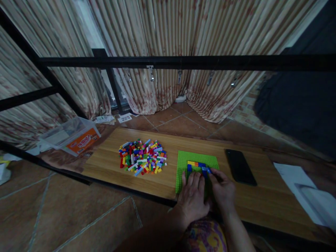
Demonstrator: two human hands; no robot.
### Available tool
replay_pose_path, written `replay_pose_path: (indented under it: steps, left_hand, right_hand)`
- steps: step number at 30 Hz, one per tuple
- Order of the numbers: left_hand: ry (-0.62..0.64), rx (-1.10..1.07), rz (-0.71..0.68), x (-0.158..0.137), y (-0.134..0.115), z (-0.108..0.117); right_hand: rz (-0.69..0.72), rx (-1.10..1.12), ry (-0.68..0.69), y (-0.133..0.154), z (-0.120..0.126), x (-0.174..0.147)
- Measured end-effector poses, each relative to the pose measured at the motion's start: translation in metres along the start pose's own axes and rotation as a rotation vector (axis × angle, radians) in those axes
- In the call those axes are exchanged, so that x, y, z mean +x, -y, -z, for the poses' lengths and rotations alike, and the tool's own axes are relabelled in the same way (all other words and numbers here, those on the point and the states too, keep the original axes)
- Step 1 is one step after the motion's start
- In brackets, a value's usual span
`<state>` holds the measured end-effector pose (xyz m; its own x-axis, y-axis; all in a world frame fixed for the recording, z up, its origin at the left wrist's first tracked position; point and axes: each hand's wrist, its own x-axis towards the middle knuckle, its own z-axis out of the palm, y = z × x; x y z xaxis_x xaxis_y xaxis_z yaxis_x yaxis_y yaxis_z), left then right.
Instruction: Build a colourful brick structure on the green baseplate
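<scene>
A bright green studded baseplate [183, 159] lies on the wooden table in front of me. On it, toy bricks form an outline: yellow and orange ones [193, 163] along the back, blue ones [202, 165] beside them and at the corners. My left hand [193, 192] rests palm down over the plate's near part, fingers stretched out against the bricks and hiding some of them. At the right corner of the outline, my right hand [223, 189] pinches a small blue brick [209, 170] between thumb and fingertips; whether it is pressed down I cannot tell.
Left of the plate is a pile of mixed loose bricks [143, 157]. A black phone [240, 167] lies to the right, with white paper [296, 185] past it. A clear plastic box [70, 136] with an orange label stands beyond the table [105, 161]. A black metal bar [168, 63] crosses behind.
</scene>
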<state>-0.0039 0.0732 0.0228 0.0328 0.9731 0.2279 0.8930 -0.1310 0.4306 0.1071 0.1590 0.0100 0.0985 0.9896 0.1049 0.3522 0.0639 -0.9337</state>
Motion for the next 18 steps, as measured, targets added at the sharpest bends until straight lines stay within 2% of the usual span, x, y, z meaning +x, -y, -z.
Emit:
replay_pose_path:
  steps: [10,18]
  left_hand:
    - [-0.084,0.021,-0.071,-0.0038,0.0041,-0.0070]
    - [-0.090,0.052,-0.110,-0.0040,0.0056,-0.0097]
  right_hand:
    - [0.036,-0.155,0.099,-0.0076,0.0024,0.0013]
    - [0.024,-0.219,0.099,-0.0072,0.0003,0.0022]
